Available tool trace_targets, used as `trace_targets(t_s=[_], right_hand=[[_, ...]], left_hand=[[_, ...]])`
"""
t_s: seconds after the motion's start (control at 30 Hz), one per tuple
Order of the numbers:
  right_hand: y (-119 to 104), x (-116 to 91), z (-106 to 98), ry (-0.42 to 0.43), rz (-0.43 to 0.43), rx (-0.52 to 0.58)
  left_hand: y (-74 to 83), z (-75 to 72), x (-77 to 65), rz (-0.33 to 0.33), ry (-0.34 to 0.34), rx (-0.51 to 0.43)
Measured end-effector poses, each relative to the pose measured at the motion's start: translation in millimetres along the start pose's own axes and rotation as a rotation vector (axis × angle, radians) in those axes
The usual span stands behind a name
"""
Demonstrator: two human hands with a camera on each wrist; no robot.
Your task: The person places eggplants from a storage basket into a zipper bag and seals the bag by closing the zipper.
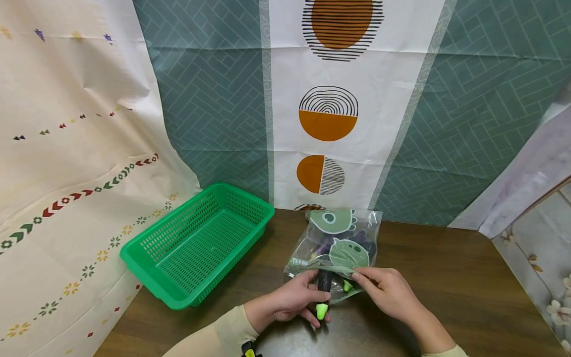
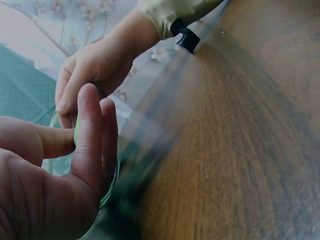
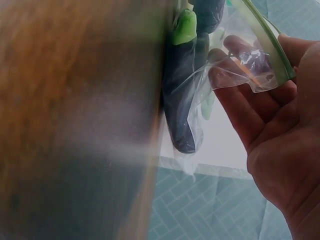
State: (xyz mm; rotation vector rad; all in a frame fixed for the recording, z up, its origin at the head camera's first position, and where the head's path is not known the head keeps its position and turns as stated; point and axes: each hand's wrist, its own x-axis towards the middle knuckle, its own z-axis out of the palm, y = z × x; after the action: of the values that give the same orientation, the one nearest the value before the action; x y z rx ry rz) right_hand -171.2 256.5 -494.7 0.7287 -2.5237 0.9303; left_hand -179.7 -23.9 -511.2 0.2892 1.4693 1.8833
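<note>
A clear zip bag [image 1: 350, 253] with green cartoon prints lies on the table, its mouth facing me. At that mouth my left hand [image 1: 296, 298] holds a long dark eggplant [image 1: 324, 281] between thumb and fingers, its bright green stem end pointing toward me. The eggplant's far end is inside the bag. My right hand [image 1: 389, 293] pinches the bag's upper edge on the right side. Inside the bag, the right wrist view shows another dark eggplant [image 3: 180, 110] with a green cap. Purple shapes show through the plastic in the head view, partly hidden by the prints.
A green perforated basket [image 1: 196, 296] stands on the left of the brown wooden table [image 1: 428, 263]. A patterned curtain [image 1: 214, 99] hangs close behind the bag. Printed cloth [image 1: 67, 198] drapes along the left side.
</note>
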Motion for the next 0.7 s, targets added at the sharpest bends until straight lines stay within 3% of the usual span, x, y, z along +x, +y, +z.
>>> trace_targets(t_s=[0.43, 0.7], right_hand=[[0.4, 0.7, -0.4, -0.021, -0.001, 0.02], [1.4, 1.0, 0.0, -0.004, -0.029, 0.015]], left_hand=[[-0.8, 1.3, 1.5, 0.009, 0.02, -0.025], [1.3, 3.6, -1.8, 0.028, 0.028, 0.033]])
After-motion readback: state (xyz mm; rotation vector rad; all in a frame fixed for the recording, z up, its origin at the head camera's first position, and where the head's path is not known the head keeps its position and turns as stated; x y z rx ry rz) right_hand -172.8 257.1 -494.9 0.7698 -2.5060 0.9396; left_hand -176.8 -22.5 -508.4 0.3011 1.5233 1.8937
